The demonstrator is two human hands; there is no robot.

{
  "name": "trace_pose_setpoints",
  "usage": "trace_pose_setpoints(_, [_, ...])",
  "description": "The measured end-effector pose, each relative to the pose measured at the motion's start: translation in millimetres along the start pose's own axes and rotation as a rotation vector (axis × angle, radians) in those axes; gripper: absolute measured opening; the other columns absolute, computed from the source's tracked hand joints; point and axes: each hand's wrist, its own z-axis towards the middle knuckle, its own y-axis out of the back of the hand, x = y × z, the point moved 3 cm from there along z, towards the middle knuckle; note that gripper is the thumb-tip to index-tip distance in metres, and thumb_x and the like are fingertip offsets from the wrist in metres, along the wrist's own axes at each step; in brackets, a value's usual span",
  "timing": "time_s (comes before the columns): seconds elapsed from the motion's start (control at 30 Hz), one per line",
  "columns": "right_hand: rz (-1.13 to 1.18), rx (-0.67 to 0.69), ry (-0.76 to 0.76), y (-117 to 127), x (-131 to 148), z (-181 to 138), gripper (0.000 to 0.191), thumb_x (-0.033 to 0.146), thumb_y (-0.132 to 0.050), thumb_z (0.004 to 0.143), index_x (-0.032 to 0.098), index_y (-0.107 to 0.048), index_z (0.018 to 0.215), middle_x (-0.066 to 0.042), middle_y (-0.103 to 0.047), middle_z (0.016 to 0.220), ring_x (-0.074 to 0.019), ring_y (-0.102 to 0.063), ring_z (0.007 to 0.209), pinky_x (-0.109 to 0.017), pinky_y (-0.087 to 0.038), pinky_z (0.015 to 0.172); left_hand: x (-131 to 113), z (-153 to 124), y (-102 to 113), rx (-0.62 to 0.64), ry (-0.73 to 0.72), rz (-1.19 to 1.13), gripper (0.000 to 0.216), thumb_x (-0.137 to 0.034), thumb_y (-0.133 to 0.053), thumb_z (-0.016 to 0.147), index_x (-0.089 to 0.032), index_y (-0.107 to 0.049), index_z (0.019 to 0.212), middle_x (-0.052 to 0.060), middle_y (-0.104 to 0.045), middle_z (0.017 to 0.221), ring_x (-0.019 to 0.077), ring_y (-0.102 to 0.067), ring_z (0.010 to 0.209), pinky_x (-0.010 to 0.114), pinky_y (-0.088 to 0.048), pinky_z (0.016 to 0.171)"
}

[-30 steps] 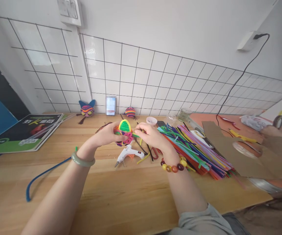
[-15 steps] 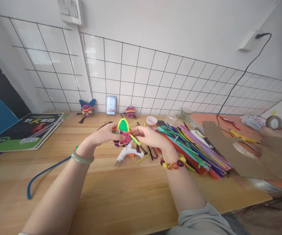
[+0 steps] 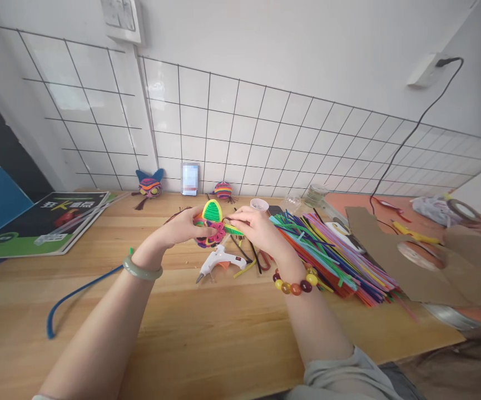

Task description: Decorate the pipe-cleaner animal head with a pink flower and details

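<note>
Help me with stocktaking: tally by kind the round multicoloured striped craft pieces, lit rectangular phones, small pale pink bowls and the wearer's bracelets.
Round multicoloured striped craft pieces: 3 (flower-trimmed piece in the left hand, blue-eared piece, ball-like piece)
Lit rectangular phone: 1
Small pale pink bowl: 1
Bracelets: 2 (smooth pale green bangle, multicoloured beaded band)
Total: 7

Two bare arms reach forward from the bottom of the view, angled inward. The left forearm (image 3: 107, 316) rises from the lower left corner, the right forearm (image 3: 317, 316) from the lower right. Both wrists bend inward, so the hands face each other, close but apart. The left hand (image 3: 184, 226) is closed, its thumb stretched toward the right, its other fingers mostly hidden. The right hand (image 3: 257, 228) pinches with thumb and fingertips, pointing left.
</note>
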Motion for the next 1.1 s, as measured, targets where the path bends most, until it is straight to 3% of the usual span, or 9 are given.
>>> trace_pose_setpoints(0.3, [-0.111, 0.026, 0.118, -1, 10, -4, 0.018, 0.016, -0.058, 0.091, 0.020, -0.075, 0.096, -0.005, -0.068, 0.092, -0.0165, -0.063, 0.085, -0.031, -0.048, 0.077, -3, -1, -2, 0.071, -0.024, -0.057, 0.041, -0.039, -0.075, 0.070, -0.018, -0.063, 0.103, 0.005, -0.070, 0.095, 0.0200, -0.066, 0.084, 0.030, -0.053, 0.069])
trace_pose_setpoints(0.6, [-0.008, 0.094, 0.095, 3, 18, -8, 0.020, 0.015, -0.055, 0.091, 0.022, -0.073, 0.096, -0.004, -0.069, 0.100, -0.0149, -0.063, 0.088, -0.028, -0.049, 0.079, -5, -2, -3, 0.153, -0.052, -0.089, 0.037, -0.039, -0.074, 0.071, -0.018, -0.062, 0.099, 0.004, -0.069, 0.094, 0.0179, -0.063, 0.082, 0.027, -0.051, 0.067])
trace_pose_setpoints(0.87, [0.056, 0.074, 0.034, 1, 23, -7, 0.016, 0.016, -0.057, 0.088, 0.021, -0.070, 0.097, -0.002, -0.072, 0.094, -0.0151, -0.066, 0.084, -0.028, -0.051, 0.075, -1, 0, -4, 0.095, -0.019, -0.048, 0.044, -0.037, -0.075, 0.067, -0.017, -0.063, 0.104, 0.005, -0.068, 0.096, 0.0224, -0.064, 0.089, 0.032, -0.052, 0.073])
trace_pose_setpoints(1.1, [-0.071, 0.023, 0.112, 1, 30, -10, 0.025, 0.014, -0.051, 0.091, 0.022, -0.069, 0.106, -0.004, -0.071, 0.106, -0.0158, -0.065, 0.091, -0.030, -0.050, 0.082, 1, 2, -7, 0.017, 0.010, -0.062, 0.043, -0.041, -0.073, 0.068, -0.019, -0.064, 0.104, 0.004, -0.070, 0.094, 0.0224, -0.066, 0.088, 0.033, -0.052, 0.075])
